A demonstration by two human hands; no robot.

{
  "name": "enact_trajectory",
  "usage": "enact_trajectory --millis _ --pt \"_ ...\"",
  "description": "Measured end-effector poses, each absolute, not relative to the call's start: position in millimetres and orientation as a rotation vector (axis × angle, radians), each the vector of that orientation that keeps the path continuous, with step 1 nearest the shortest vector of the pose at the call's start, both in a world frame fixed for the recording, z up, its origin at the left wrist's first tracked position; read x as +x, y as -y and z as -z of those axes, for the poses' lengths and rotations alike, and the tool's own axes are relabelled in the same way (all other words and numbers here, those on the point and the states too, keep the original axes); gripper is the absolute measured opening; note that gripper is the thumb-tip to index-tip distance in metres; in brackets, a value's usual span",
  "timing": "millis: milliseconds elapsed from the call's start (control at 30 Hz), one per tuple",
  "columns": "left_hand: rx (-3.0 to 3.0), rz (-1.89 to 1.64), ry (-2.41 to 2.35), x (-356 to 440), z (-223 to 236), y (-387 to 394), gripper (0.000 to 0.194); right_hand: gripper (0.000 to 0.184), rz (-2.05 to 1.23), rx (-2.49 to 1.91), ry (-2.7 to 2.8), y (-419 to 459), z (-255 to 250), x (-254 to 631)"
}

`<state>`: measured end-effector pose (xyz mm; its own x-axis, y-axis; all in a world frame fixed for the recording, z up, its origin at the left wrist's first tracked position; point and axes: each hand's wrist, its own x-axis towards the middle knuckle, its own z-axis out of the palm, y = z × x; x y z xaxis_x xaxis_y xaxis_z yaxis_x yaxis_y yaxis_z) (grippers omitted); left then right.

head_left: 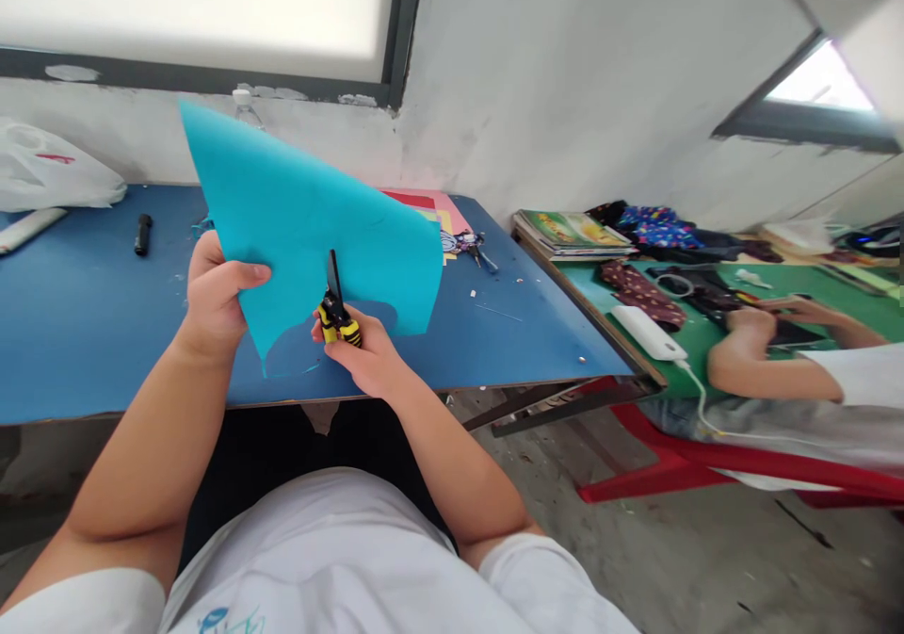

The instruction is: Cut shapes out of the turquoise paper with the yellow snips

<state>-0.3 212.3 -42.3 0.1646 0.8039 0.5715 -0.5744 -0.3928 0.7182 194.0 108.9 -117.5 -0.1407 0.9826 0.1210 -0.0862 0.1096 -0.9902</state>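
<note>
The wearer's two hands are apart. The left hand [220, 287] pinches the left edge of a turquoise sheet [303, 196], thumb flat on the near face; its other fingers are mostly hidden behind. The right hand [367, 356] is wrapped around the yellow-and-black handles of a pair of scissors [337, 306], with a dark blade pointing up against the sheet. Whether a second blade is behind the sheet cannot be told.

The sheet looks like thin paper or card: probably light, springy, and easy to crease or tear. An edge pinch, thumb against fingers, should suit it; the narrow point at lower left looks weakest. The scissors seem rigid and best held by the handles.

The sheet stands tilted above the blue tabletop [85, 333], reaching up and rightward from the left hand and spreading behind the right. Beyond its right side lie coloured papers [446, 215].
</note>
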Motion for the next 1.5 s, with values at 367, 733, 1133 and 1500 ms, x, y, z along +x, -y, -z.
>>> enact_trajectory --millis 367,733,1133,1500 --pt "1.401 -1.502 -0.149 1 43 -217 0.067 0.032 -1.269 -0.977 1.309 -109 119 194" --pt "1.453 -1.464 -0.144 3 35 -212 0.076 0.024 -1.226 -1.014 1.333 -106 122 195" --pt "1.439 -1.446 -0.166 4 32 -211 0.076 0.021 -1.179 -1.03 1.351 -104 122 195" --pt "1.431 -1.451 -0.175 4 32 -211 0.079 0.02 -1.185 -1.038 1.349 -108 133 196"
